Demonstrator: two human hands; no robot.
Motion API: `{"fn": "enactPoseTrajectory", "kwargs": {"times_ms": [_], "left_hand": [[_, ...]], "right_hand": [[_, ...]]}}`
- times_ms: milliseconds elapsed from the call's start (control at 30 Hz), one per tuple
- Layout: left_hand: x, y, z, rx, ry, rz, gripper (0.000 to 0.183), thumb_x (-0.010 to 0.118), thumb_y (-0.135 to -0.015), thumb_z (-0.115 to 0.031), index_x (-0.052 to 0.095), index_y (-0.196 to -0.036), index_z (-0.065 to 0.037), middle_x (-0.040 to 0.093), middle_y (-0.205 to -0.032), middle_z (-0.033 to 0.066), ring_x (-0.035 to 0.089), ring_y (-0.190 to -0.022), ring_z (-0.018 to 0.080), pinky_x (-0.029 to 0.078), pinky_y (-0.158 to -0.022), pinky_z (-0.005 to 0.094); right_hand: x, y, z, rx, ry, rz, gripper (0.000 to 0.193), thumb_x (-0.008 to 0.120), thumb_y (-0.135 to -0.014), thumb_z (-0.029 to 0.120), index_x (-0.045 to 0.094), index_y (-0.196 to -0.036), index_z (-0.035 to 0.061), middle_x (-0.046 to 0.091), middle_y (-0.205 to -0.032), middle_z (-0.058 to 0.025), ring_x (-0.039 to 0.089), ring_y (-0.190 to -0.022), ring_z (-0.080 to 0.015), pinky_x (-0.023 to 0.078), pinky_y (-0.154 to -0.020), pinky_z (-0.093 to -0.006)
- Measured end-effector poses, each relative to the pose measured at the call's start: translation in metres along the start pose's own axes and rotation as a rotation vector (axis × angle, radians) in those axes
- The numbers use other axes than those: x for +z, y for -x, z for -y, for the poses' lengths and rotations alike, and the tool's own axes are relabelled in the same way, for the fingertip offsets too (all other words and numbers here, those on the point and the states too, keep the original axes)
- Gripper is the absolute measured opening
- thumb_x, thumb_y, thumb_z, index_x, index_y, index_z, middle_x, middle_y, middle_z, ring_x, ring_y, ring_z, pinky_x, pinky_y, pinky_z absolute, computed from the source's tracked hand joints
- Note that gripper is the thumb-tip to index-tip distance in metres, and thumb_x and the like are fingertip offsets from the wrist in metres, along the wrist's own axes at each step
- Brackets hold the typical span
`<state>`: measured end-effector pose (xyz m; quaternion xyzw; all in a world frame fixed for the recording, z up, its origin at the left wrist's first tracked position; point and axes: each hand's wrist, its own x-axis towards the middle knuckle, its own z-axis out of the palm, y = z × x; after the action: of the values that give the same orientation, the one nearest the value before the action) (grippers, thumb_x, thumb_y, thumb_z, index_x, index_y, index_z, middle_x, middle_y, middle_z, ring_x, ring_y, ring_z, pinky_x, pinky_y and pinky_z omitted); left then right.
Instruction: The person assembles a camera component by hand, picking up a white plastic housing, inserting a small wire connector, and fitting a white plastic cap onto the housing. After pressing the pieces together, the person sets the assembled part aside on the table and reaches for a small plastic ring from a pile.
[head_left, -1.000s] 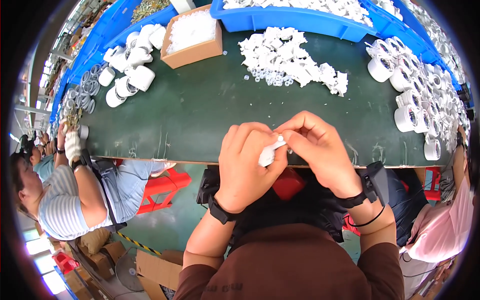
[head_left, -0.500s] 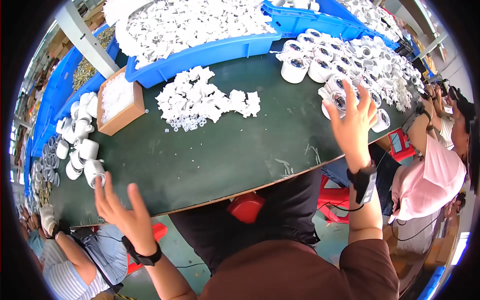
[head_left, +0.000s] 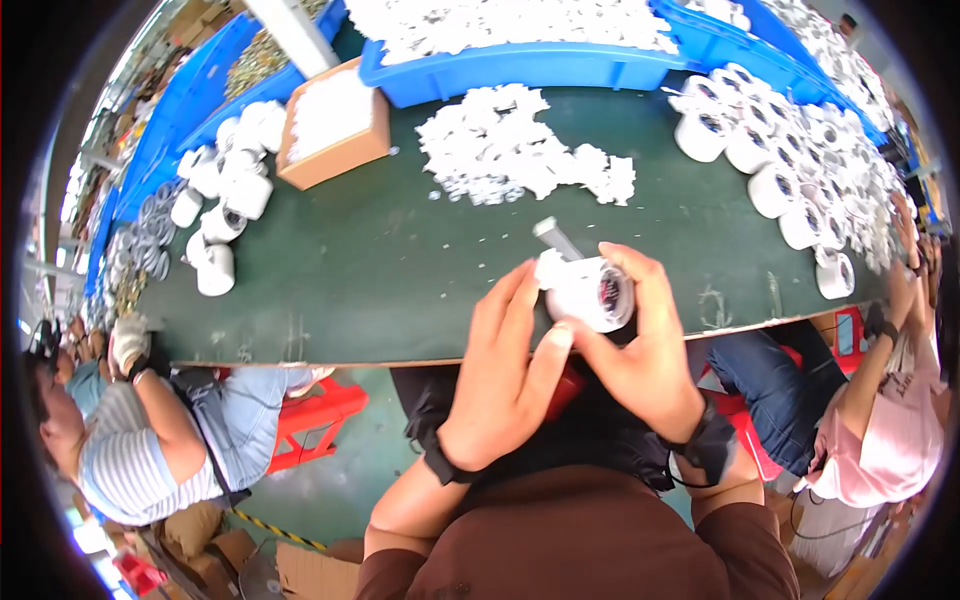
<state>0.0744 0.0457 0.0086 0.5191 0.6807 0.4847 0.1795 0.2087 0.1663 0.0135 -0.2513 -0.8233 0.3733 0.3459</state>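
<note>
We grip a white spool [head_left: 592, 292] at the table edge [head_left: 330, 360].
Right hand [head_left: 640, 345] clasps it; left hand [head_left: 505, 375] pinches it; bare green top lies left.

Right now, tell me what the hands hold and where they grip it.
Right hand wraps the white cylindrical part around its side; left hand fingertips touch its near edge.

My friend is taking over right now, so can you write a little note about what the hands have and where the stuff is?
Right hand: grips a white cylinder part over the table's near edge.
Left hand: fingers touch that part's small white fitting.
Loose white pieces lie mid-table on the green table; more white cylinders are stacked far right, others left near a cardboard box.
Done: one cylinder in hand.
Left: whether the fitting is seated is unclear.
</note>
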Motion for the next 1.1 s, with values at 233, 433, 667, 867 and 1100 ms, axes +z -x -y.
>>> {"fn": "enactPoseTrajectory", "kwargs": {"times_ms": [233, 433, 667, 867, 1100], "left_hand": [[-0.019, -0.006, 0.01, 0.049, -0.276, -0.236, 0.037, 0.056, -0.1, -0.008, 0.052, -0.135, 0.004, 0.05, -0.138, 0.0222, 0.046, -0.125, 0.034, 0.037, -0.109, 0.0419], [-0.032, -0.009, 0.013, 0.176, -0.26, -0.184, 0.036, 0.066, -0.085, -0.005, 0.06, -0.12, -0.001, 0.06, -0.122, 0.0178, 0.054, -0.105, 0.0378, 0.045, -0.092, 0.0447], [-0.029, -0.009, 0.012, 0.136, -0.285, -0.186, 0.024, 0.066, -0.084, -0.007, 0.064, -0.107, -0.003, 0.063, -0.112, 0.012, 0.055, -0.093, 0.0342, 0.047, -0.082, 0.0439], [-0.03, -0.012, 0.007, 0.192, -0.345, -0.101, 0.024, 0.068, -0.082, -0.008, 0.063, -0.105, -0.003, 0.062, -0.109, 0.0129, 0.055, -0.09, 0.0358, 0.047, -0.08, 0.044], [-0.031, -0.008, 0.01, 0.038, -0.213, -0.232, 0.016, 0.06, -0.091, -0.003, 0.065, -0.106, 0.002, 0.065, -0.107, 0.0165, 0.061, -0.097, 0.033, 0.049, -0.088, 0.0395]], "right_hand": [[0.033, 0.002, 0.011, -0.008, -0.324, 0.367, 0.06, 0.067, -0.089, -0.003, 0.048, -0.146, -0.0008, 0.054, -0.141, -0.0228, 0.054, -0.131, -0.0405, 0.046, -0.108, -0.0414], [0.023, -0.038, 0.019, 0.268, -0.681, 0.373, 0.029, 0.065, -0.098, -0.001, 0.062, -0.126, 0.0015, 0.058, -0.103, -0.0002, 0.054, -0.093, -0.0067, 0.046, -0.087, -0.0234], [0.017, -0.048, 0.029, 0.33, -0.889, 0.422, 0.014, 0.07, -0.097, 0.004, 0.066, -0.111, 0.0017, 0.064, -0.104, -0.0007, 0.056, -0.091, -0.0067, 0.049, -0.083, -0.0253], [0.021, -0.057, 0.023, 0.369, -0.936, 0.42, 0.012, 0.072, -0.096, 0.006, 0.068, -0.106, 0.0023, 0.062, -0.099, -0.0004, 0.058, -0.089, -0.0068, 0.048, -0.079, -0.0245], [0.021, -0.041, 0.019, 0.226, -0.703, 0.297, 0.012, 0.067, -0.095, -0.007, 0.069, -0.105, -0.0008, 0.066, -0.099, -0.0036, 0.063, -0.088, -0.009, 0.052, -0.076, -0.0251]]}}
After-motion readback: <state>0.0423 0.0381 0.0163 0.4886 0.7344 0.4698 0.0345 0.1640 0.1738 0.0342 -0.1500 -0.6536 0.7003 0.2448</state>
